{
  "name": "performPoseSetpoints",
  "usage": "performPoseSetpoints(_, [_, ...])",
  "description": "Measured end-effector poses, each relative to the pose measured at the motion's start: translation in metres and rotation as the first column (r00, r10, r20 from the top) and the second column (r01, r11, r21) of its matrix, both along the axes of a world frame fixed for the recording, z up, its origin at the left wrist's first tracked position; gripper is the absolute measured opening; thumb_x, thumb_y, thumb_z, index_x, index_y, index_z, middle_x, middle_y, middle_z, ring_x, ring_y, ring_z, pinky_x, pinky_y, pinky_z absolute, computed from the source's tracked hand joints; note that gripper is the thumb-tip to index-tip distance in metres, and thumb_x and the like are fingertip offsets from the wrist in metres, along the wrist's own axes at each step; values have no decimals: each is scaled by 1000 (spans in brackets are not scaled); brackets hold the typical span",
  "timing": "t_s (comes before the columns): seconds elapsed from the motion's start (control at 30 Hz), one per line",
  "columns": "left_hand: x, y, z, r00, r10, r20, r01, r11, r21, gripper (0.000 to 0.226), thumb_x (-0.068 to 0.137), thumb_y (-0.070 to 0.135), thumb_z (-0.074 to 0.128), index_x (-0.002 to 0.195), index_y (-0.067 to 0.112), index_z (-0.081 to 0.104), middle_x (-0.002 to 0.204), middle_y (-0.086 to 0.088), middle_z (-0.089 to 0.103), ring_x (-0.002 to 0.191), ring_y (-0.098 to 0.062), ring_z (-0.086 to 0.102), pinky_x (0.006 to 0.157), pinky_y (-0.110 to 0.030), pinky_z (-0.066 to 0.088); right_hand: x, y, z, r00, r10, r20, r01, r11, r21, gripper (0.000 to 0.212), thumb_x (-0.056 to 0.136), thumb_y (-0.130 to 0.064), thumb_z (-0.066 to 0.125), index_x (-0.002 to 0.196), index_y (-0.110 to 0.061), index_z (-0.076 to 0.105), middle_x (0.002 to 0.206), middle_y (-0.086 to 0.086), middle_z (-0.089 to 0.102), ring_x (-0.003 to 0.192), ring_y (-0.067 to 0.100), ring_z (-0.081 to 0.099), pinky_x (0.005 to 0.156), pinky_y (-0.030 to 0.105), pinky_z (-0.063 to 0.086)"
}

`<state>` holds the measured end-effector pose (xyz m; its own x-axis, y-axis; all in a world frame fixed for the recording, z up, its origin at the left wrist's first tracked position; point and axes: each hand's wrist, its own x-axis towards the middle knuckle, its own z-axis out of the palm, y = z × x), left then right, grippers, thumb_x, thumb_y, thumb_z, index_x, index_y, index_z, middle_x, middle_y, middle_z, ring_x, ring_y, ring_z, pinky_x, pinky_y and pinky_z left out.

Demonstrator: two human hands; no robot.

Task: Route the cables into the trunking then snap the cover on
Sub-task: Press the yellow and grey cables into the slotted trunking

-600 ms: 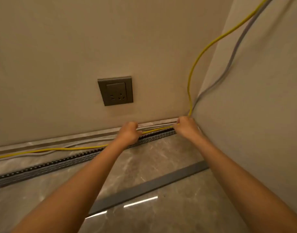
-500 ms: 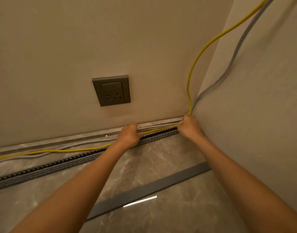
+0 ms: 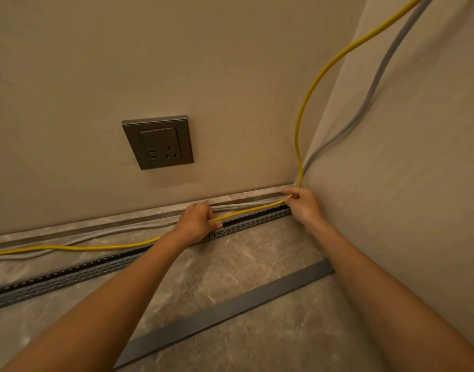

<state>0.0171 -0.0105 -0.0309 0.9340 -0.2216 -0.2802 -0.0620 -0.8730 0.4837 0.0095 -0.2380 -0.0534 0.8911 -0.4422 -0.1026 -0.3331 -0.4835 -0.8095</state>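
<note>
Here, the trunking: a long grey slotted plastic trunking (image 3: 69,275) lies on the floor parallel to the back wall, its open channel facing up and dark inside.
What it holds: left of your hands, both cables lie outside it, on the strip of floor between it and the wall. Between your hands the yellow one runs just above the channel; whether it touches cannot be told.
Cover: a flat dark grey plastic cover strip (image 3: 230,310) lies loose on the floor, nearer you than the trunking and well apart from it.
Around: a square grey wall socket (image 3: 159,142) sits on the back wall above your left hand. A stone-patterned skirting strip (image 3: 109,224) runs along the wall's foot over a glossy marbled floor (image 3: 257,264).
In the way: your left forearm crosses the trunking and your right forearm crosses the cover's right end.
Yellow cable: a thin round yellow cable (image 3: 311,84) drops from the upper right into the room corner, bends at your right hand, then passes left through your left hand.
Grey cable: a thicker pale grey cable (image 3: 375,84) comes down the right wall to the same corner, then runs left against the skirting.
Left hand: your left hand (image 3: 195,222) has its fingers curled round the yellow cable, directly over the trunking.
Right hand: your right hand (image 3: 303,205) pinches the yellow cable between thumb and fingers at the corner, above the trunking's right end.
</note>
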Motion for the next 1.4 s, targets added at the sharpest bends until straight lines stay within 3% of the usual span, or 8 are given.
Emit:
performPoseSetpoints(0.27, [-27,6,-2,973,-110,203,102,994,47,17,86,18,63,79,15,47,102,-15,65,97,-31,58,69,-32,38,-25,10,-12,992,-118,38,114,989,94,35,83,2,42,64,-27,47,71,2,55,80,33,63,73,46,54])
performPoseSetpoints(0.43, [-48,6,-2,893,-273,359,222,959,178,16,93,20,52,102,9,58,111,-9,60,101,-29,57,76,-36,45,-41,12,-8,988,-149,40,133,954,269,37,88,3,45,64,-25,48,66,-1,51,69,17,58,46,17,49])
performPoseSetpoints(0.67, [-63,10,-15,813,-409,414,300,904,305,20,97,19,44,105,5,56,107,-14,57,85,-37,60,60,-34,34,-58,15,-7,983,-172,66,142,936,323,40,88,7,40,67,-26,48,70,-1,50,82,22,59,51,19,52])
performPoseSetpoints(0.83, [-69,18,-13,648,-542,535,354,836,419,12,77,16,67,68,10,61,65,-7,63,41,-20,57,35,-23,34,-63,18,-13,984,-166,66,147,961,234,42,87,8,44,66,-27,46,70,-4,48,84,23,57,70,38,58])
performPoseSetpoints(1.07, [-82,15,-11,578,-639,508,369,759,536,40,37,16,93,71,14,72,60,-1,63,47,-14,59,39,-18,44,-61,20,-11,988,-147,44,152,980,-125,15,80,3,55,83,-6,66,98,20,70,95,37,63,81,40,51])
performPoseSetpoints(1.2, [-78,7,-11,633,-623,460,323,752,574,22,50,18,89,59,13,70,57,-2,64,50,-17,60,46,-22,47,-65,17,-7,989,-145,-40,134,969,-209,14,84,-5,54,87,-3,67,100,17,70,96,34,62,69,29,41])
performPoseSetpoints(1.3, [-70,-8,1,808,-510,295,311,794,522,27,93,21,48,93,2,67,96,-15,68,86,-30,63,74,-36,48,-62,15,-3,988,-115,-101,89,968,-236,20,85,-10,53,90,3,67,95,22,70,91,36,66,64,26,37])
performPoseSetpoints(1.4, [-58,-11,9,880,-397,259,277,874,398,30,96,17,39,95,-1,63,104,-20,66,95,-36,61,77,-41,47,-52,9,4,980,-88,-179,65,989,-133,15,81,-9,59,81,3,68,73,18,70,63,27,68,51,21,42])
